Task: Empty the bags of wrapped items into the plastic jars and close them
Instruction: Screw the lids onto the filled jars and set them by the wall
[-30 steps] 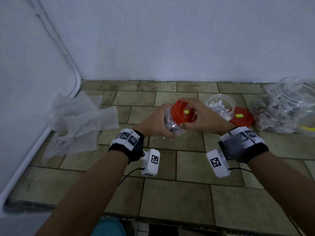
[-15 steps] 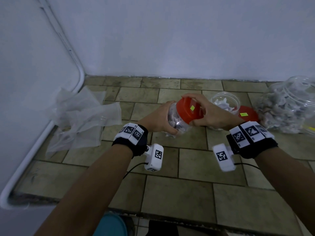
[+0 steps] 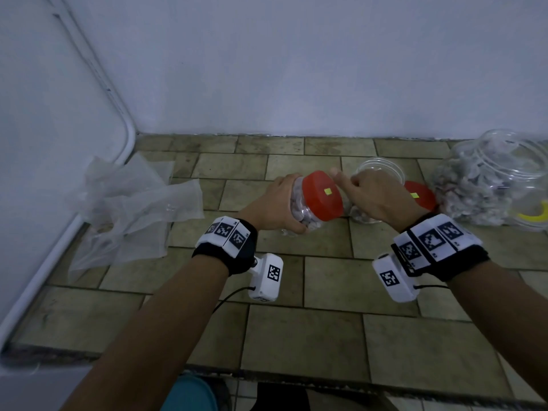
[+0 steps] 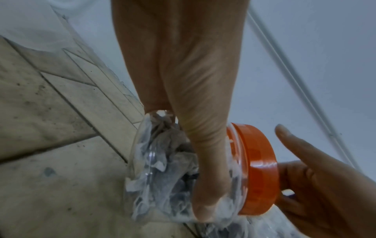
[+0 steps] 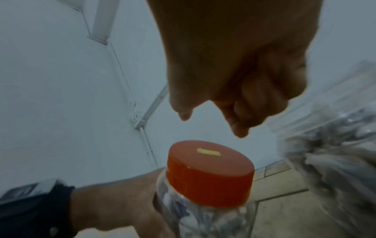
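A small clear jar [image 3: 299, 210] full of wrapped items wears a red lid [image 3: 321, 197] with a yellow sticker. My left hand [image 3: 275, 209] grips its body and holds it tilted above the tiled floor; the left wrist view shows my thumb across the jar [image 4: 162, 161] beside the lid [image 4: 258, 169]. My right hand [image 3: 373, 197] hangs just right of the lid, off it, fingers loosely curled and holding nothing. From the right wrist, that hand [image 5: 244, 80] hovers above the lid [image 5: 209, 170]. Behind it stands a second, open jar [image 3: 381, 166], its red lid [image 3: 421, 197] lying beside it.
Empty clear bags [image 3: 133, 209] lie crumpled at the left by the white wall. At the right sits a full bag of wrapped items [image 3: 468, 200] against a large clear jar [image 3: 522, 173], with a yellow part [image 3: 533, 216] low beside it. Bare tiles stretch in front.
My right hand has let go of the red lid and drawn back to the right. The left hand still holds the jar, tilted much as before.
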The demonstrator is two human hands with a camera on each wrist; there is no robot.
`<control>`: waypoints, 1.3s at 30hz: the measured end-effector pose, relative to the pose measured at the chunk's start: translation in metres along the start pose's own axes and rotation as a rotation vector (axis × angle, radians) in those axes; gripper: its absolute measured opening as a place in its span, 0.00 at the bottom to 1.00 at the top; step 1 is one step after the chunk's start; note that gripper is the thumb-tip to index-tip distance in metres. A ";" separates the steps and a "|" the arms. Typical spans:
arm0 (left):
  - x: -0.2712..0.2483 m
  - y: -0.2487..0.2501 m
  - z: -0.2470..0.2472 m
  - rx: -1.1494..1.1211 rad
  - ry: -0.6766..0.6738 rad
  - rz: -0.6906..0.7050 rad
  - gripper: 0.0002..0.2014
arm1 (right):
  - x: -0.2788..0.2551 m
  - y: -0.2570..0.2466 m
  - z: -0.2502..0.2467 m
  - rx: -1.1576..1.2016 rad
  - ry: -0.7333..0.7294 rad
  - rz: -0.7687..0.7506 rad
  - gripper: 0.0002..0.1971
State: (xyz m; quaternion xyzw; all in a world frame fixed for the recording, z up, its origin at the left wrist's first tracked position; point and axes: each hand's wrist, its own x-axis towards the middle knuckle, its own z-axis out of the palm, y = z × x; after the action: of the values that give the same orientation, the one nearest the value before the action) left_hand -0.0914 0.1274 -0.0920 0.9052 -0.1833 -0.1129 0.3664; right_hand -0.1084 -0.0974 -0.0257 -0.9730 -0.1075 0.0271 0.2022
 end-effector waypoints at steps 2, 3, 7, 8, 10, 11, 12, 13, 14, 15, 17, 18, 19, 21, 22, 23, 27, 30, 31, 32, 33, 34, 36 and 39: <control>0.002 0.003 -0.001 0.023 -0.018 -0.001 0.54 | -0.001 0.001 0.006 0.079 -0.003 -0.112 0.32; 0.003 0.005 -0.001 0.014 -0.027 -0.008 0.54 | -0.001 0.001 0.009 0.104 -0.054 -0.200 0.32; 0.001 0.006 -0.007 -0.053 -0.075 -0.019 0.55 | 0.004 0.003 0.027 0.093 -0.186 -0.434 0.42; 0.000 0.006 -0.008 -0.079 -0.090 -0.014 0.54 | 0.005 0.003 0.030 0.085 -0.162 -0.426 0.42; -0.002 0.009 -0.008 -0.122 -0.101 -0.017 0.53 | 0.003 -0.004 0.035 0.090 -0.087 -0.348 0.39; -0.004 0.011 -0.007 -0.132 -0.094 -0.022 0.52 | 0.001 -0.010 0.038 0.089 -0.051 -0.289 0.37; -0.004 0.013 -0.004 -0.127 -0.079 -0.024 0.51 | 0.001 -0.015 0.042 0.083 -0.015 -0.224 0.34; -0.004 0.015 -0.001 -0.110 -0.056 -0.018 0.49 | 0.003 -0.018 0.045 0.105 0.014 -0.135 0.34; -0.005 0.018 0.000 -0.080 -0.036 -0.013 0.48 | 0.006 -0.022 0.045 0.153 0.019 -0.028 0.36; -0.005 0.019 0.001 -0.052 -0.025 -0.007 0.48 | 0.008 -0.025 0.041 0.198 -0.005 0.064 0.39; -0.005 0.018 -0.001 -0.032 -0.042 0.004 0.52 | 0.010 -0.024 0.030 0.176 -0.137 0.163 0.39; -0.004 0.017 -0.002 -0.034 -0.054 0.006 0.53 | 0.010 -0.023 0.026 0.177 -0.169 0.168 0.34; -0.005 0.016 -0.003 -0.045 -0.060 0.007 0.53 | 0.008 -0.021 0.022 0.150 -0.157 0.138 0.31; -0.005 0.014 -0.006 -0.084 -0.067 -0.002 0.53 | 0.003 -0.017 0.020 0.059 -0.153 0.077 0.34; -0.005 0.013 -0.007 -0.113 -0.077 -0.005 0.53 | 0.001 -0.016 0.021 0.121 -0.158 0.051 0.36; -0.004 0.011 -0.008 -0.137 -0.089 -0.010 0.53 | 0.000 -0.013 0.026 0.197 -0.156 -0.026 0.36; -0.007 0.008 -0.011 -0.191 -0.156 -0.026 0.55 | 0.002 -0.005 0.044 0.201 -0.184 -0.402 0.39; -0.011 0.007 -0.007 -0.211 -0.124 -0.026 0.53 | 0.002 -0.004 0.053 0.164 -0.056 -0.391 0.37; -0.011 0.006 -0.004 -0.212 -0.101 -0.021 0.52 | 0.003 -0.005 0.053 0.146 -0.015 -0.375 0.36; -0.012 0.007 -0.002 -0.201 -0.075 -0.009 0.51 | 0.003 -0.008 0.053 0.130 0.014 -0.365 0.35; -0.013 0.005 0.000 -0.167 -0.044 0.011 0.50 | 0.006 -0.009 0.052 0.106 0.035 -0.362 0.34; -0.014 0.006 0.002 -0.129 -0.021 0.029 0.51 | 0.007 -0.010 0.052 0.080 0.049 -0.368 0.34; -0.017 0.007 0.005 -0.061 0.019 0.000 0.53 | 0.009 -0.014 0.053 0.043 0.058 -0.375 0.35; -0.016 0.006 0.011 0.049 0.066 -0.046 0.53 | 0.007 -0.016 0.055 0.025 0.082 -0.342 0.35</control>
State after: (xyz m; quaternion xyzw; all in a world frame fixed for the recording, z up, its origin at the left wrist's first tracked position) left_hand -0.1113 0.1228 -0.0946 0.9211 -0.1530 -0.0868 0.3474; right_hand -0.1099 -0.0597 -0.0700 -0.9383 -0.2627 -0.0462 0.2199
